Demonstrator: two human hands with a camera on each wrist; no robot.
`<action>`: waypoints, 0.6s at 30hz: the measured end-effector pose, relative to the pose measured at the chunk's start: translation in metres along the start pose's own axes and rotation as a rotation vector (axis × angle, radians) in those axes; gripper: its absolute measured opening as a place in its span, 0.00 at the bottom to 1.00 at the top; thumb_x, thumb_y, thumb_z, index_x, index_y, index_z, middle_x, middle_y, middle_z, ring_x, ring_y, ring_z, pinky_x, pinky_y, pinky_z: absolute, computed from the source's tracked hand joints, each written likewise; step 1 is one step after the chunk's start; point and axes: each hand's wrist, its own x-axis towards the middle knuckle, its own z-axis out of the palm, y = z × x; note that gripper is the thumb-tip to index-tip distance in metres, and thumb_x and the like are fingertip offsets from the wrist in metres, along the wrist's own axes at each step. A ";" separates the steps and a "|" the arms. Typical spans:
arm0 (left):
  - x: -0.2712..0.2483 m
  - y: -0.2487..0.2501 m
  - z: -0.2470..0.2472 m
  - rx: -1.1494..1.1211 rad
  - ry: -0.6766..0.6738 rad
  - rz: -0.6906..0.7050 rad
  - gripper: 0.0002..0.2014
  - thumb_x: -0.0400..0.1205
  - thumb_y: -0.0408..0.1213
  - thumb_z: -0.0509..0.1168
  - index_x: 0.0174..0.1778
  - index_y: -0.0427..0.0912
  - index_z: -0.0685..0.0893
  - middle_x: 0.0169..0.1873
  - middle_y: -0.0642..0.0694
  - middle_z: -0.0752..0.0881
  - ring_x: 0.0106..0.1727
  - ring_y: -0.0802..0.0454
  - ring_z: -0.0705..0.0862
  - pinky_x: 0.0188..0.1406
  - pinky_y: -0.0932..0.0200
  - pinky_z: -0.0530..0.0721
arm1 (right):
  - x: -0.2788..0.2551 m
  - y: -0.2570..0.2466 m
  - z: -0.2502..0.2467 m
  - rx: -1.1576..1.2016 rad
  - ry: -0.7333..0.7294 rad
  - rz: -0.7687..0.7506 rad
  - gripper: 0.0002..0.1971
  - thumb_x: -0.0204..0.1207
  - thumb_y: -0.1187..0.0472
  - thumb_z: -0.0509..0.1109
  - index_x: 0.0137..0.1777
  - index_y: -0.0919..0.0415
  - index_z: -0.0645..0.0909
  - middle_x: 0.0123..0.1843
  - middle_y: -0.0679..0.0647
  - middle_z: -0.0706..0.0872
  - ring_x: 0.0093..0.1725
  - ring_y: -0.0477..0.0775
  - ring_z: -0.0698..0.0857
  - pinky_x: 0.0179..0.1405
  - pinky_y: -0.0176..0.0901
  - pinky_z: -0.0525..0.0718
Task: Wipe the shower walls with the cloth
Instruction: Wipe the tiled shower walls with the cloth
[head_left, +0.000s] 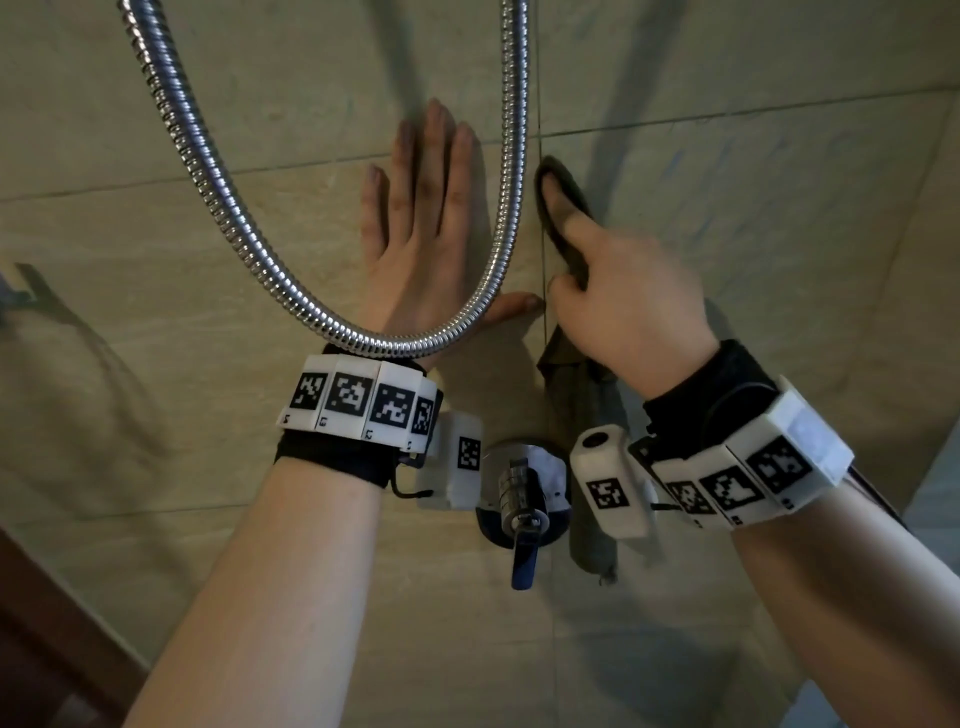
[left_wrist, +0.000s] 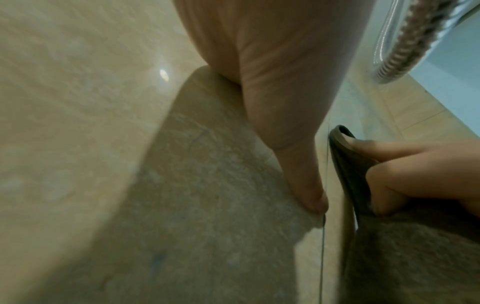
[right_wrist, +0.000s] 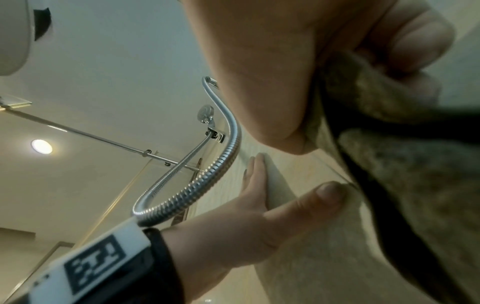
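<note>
While left hand (head_left: 415, 223) lies flat on wall (head_left: 208, 156) | right hand (head_left: 623, 306) fingers apparently pinch cloth (head_left: 563, 208)

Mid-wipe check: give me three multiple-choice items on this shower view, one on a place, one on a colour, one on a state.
1. The cloth lies where?
A. on the floor
B. against the tiled wall
C. over the hose

2. The valve handle is what colour?
A. blue
B. red
C. yellow

3. The left hand is how?
A. fist closed
B. holding the hose
C. flat on the wall

Key: B, the right hand presses it to the tiles; A, the lever is dark blue; C, straight fingers lie on the tile behind the shower hose.
</note>
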 end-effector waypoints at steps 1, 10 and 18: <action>-0.001 0.000 -0.001 0.001 0.006 -0.006 0.64 0.66 0.78 0.61 0.85 0.35 0.46 0.84 0.33 0.45 0.85 0.35 0.42 0.79 0.46 0.30 | 0.000 0.002 -0.001 0.003 -0.005 -0.003 0.34 0.81 0.57 0.59 0.83 0.36 0.50 0.53 0.61 0.84 0.50 0.64 0.83 0.45 0.55 0.83; 0.002 0.022 -0.001 -0.047 -0.020 -0.088 0.69 0.62 0.76 0.65 0.84 0.32 0.42 0.84 0.32 0.41 0.84 0.33 0.39 0.79 0.39 0.33 | -0.001 0.021 -0.018 0.096 0.072 0.170 0.36 0.81 0.57 0.61 0.84 0.37 0.46 0.64 0.61 0.82 0.57 0.64 0.81 0.53 0.54 0.80; 0.003 0.026 0.000 -0.035 -0.048 -0.107 0.72 0.59 0.75 0.68 0.83 0.30 0.40 0.83 0.29 0.40 0.83 0.30 0.38 0.79 0.35 0.34 | 0.002 0.032 -0.023 0.076 0.119 0.194 0.35 0.81 0.56 0.59 0.83 0.35 0.47 0.59 0.61 0.84 0.52 0.63 0.82 0.46 0.51 0.81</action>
